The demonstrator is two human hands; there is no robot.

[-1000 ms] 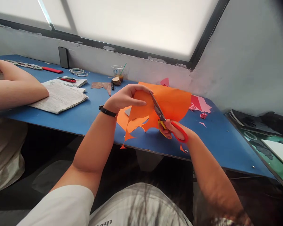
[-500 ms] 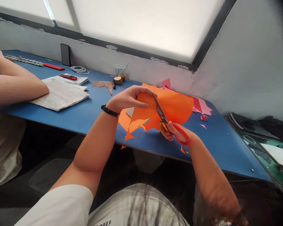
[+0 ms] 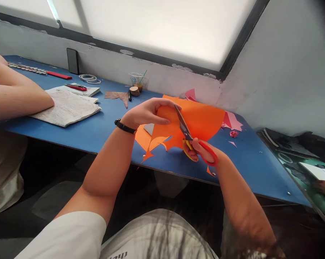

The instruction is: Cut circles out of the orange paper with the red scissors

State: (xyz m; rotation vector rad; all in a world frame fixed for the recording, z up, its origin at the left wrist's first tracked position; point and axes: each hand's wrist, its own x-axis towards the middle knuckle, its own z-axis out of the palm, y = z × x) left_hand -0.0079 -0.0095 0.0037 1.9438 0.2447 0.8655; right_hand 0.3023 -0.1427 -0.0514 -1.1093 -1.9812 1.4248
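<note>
My left hand (image 3: 147,112) pinches the left edge of an orange paper sheet (image 3: 202,120) and holds it up above the blue table (image 3: 97,126). A black band sits on that wrist. My right hand (image 3: 202,151) grips red and yellow-handled scissors (image 3: 188,138), whose metal blades run up into the sheet's middle. Jagged cut points hang from the sheet's lower left edge. More orange paper (image 3: 142,136) lies flat on the table below.
Pink paper scraps (image 3: 232,122) lie at the back right. A plastic cup (image 3: 136,81), a wooden disc, brown paper, tape rings (image 3: 88,77) and newspaper (image 3: 67,106) sit to the left. Another person's arm (image 3: 16,95) rests at far left. A green mat (image 3: 313,172) lies at right.
The orange sheet has turned slightly in my hands and the scissors have worked a little further into it. The view shifted a little.
</note>
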